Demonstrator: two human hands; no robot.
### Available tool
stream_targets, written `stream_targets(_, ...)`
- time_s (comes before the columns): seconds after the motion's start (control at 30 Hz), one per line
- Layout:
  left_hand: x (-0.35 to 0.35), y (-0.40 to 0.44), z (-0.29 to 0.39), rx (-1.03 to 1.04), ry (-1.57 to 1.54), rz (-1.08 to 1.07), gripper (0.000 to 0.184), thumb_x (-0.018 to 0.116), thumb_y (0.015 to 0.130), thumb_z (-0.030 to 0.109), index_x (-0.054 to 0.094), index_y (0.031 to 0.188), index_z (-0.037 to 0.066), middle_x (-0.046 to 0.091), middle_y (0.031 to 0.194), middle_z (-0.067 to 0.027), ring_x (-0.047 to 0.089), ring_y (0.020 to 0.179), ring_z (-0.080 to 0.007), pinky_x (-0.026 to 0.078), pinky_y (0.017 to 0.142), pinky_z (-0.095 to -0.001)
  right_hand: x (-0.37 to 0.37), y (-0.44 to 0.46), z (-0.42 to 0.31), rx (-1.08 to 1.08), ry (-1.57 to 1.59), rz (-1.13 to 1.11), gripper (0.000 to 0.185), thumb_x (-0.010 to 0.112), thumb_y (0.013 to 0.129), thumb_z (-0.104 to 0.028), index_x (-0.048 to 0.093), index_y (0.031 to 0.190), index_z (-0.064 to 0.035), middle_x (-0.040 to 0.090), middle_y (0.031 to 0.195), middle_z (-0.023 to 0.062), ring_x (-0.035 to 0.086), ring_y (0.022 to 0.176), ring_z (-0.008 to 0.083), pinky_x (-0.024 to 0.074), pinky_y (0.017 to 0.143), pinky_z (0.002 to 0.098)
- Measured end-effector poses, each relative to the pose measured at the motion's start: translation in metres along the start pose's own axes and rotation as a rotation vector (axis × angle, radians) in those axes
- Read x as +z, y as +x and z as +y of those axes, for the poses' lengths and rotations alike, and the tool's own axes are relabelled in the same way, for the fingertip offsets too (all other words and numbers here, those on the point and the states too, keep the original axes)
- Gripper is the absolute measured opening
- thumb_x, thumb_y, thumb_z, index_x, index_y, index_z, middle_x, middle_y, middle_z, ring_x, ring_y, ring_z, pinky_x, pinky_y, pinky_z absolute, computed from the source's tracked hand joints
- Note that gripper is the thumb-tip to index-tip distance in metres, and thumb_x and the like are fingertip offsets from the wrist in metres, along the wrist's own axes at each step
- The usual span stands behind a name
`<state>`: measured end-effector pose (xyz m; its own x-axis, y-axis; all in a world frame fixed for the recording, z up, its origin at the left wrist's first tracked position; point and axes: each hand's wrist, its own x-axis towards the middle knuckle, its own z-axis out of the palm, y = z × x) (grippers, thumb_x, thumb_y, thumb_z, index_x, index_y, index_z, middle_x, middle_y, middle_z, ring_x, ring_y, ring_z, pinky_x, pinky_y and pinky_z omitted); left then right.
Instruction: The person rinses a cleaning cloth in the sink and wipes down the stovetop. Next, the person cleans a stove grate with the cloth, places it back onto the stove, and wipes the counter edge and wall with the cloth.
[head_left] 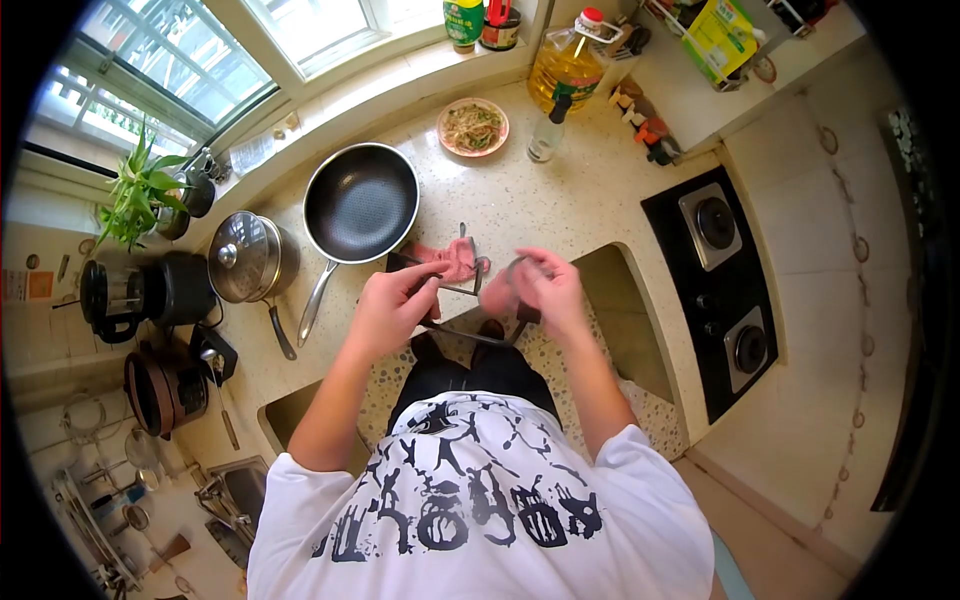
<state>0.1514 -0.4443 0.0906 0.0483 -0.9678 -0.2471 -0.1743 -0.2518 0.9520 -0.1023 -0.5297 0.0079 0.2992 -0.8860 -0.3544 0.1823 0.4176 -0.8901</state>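
Observation:
My left hand is closed on a dark metal frame with thin bars, held at the counter's front edge. Opposite it, my right hand pinches a pink, cloth-like piece, smeared by motion, close to the frame's right side. Another pink cloth-like piece lies crumpled on the counter just beyond my hands, with dark bars of the frame around it. Whether the two pink pieces are joined cannot be made out.
A black frying pan and a lidded steel pot stand to the left, handles toward me. Behind are a plate of food, a glass bottle and an oil jug. A two-plate cooktop is at right.

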Motion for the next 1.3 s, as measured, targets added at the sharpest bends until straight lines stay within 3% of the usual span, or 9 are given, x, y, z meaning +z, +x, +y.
stream_targets(0.1,-0.002,0.003,-0.003,-0.113,-0.303,0.06,0.032,0.055,0.104,0.015,0.067,0.124,-0.006,0.067,0.072,-0.0076,0.061,0.056,-0.0141,0.052,0.054,-0.0266,-0.01,0.004,0.001,-0.187,0.15,0.344,0.027,0.058,0.107,-0.022,0.065,0.12,0.0002,0.07,0.107,0.004,0.066,0.095,0.0115,0.054,0.081,0.0269)
stream_targets(0.3,-0.011,0.01,-0.01,-0.317,-0.574,0.249,0.036,0.047,0.103,0.018,0.067,0.121,-0.005,0.067,0.076,-0.0108,0.065,0.059,-0.019,0.055,0.058,-0.0299,-0.051,-0.007,0.008,-0.497,-0.128,0.432,0.04,0.048,0.111,-0.03,0.059,0.134,0.0005,0.063,0.129,0.01,0.061,0.115,0.0178,0.0497,0.098,0.0319)
stream_targets(0.4,-0.006,0.012,-0.009,-0.434,-0.681,0.271,0.037,0.046,0.105,0.023,0.064,0.122,-0.005,0.067,0.081,-0.0108,0.065,0.061,-0.0191,0.055,0.058,-0.0308,-0.037,-0.016,0.005,-0.656,-0.681,0.344,0.043,0.047,0.111,-0.029,0.053,0.142,-0.0001,0.059,0.136,0.0105,0.058,0.121,0.0184,0.0461,0.103,0.0312)
stream_targets(0.57,0.005,0.019,-0.013,-0.519,-0.79,0.24,0.037,0.045,0.106,0.025,0.06,0.122,-0.004,0.066,0.078,-0.0111,0.061,0.059,-0.019,0.06,0.066,-0.0353,0.002,-0.009,0.01,-0.655,-0.607,0.333,0.057,0.051,0.104,-0.007,0.032,0.158,-0.0043,0.043,0.158,0.0193,0.047,0.142,0.0328,0.0363,0.115,0.0375)
stream_targets(0.77,0.021,0.019,-0.037,-0.528,-0.843,0.211,0.039,0.041,0.108,0.029,0.059,0.119,-0.004,0.07,0.09,-0.015,0.068,0.067,-0.022,0.063,0.071,-0.0382,0.054,-0.014,0.0,-0.593,-0.669,0.345,0.066,0.05,0.096,0.004,0.032,0.159,-0.0056,0.047,0.154,0.0237,0.051,0.139,0.0363,0.041,0.112,0.0398)
stream_targets(0.87,0.032,0.021,-0.039,-0.569,-0.867,0.24,0.031,0.042,0.108,0.027,0.058,0.114,0.002,0.068,0.084,-0.0103,0.062,0.061,-0.0198,0.061,0.074,-0.0406,0.079,-0.011,0.003,-0.78,-0.726,0.324,0.076,0.056,0.087,0.006,0.036,0.159,-0.01,0.064,0.133,0.0226,0.066,0.113,0.0409,0.0548,0.092,0.0414)
stream_targets(1.07,0.034,0.026,-0.065,-0.509,-0.924,0.267,0.033,0.043,0.108,0.028,0.059,0.116,0.0,0.071,0.097,-0.0129,0.07,0.078,-0.0228,0.06,0.08,-0.0362,0.101,-0.023,0.008,-0.859,-0.788,-0.026,0.077,0.064,0.079,0.004,0.045,0.153,-0.0063,0.067,0.123,0.0231,0.069,0.097,0.0426,0.0566,0.085,0.0469)
stream_targets(1.2,0.036,0.027,-0.034,-0.515,-0.95,0.329,0.035,0.041,0.109,0.026,0.059,0.121,-0.002,0.07,0.109,-0.0141,0.07,0.093,-0.0242,0.058,0.088,-0.0347,0.101,-0.019,0.012,-1.076,-0.863,-0.071,0.071,0.063,0.08,0.004,0.052,0.148,-0.009,0.068,0.12,0.0211,0.068,0.1,0.0399,0.0566,0.087,0.0453)
stream_targets(1.3,0.037,0.026,-0.008,-0.428,-1.072,0.275,0.036,0.038,0.11,0.023,0.058,0.124,-0.003,0.069,0.116,-0.016,0.07,0.101,-0.0251,0.057,0.092,-0.0351,0.1,-0.03,0.008,-1.035,-0.929,-0.118,0.058,0.061,0.083,0.005,0.062,0.139,-0.0091,0.068,0.123,0.0204,0.067,0.106,0.0411,0.0555,0.092,0.0448)
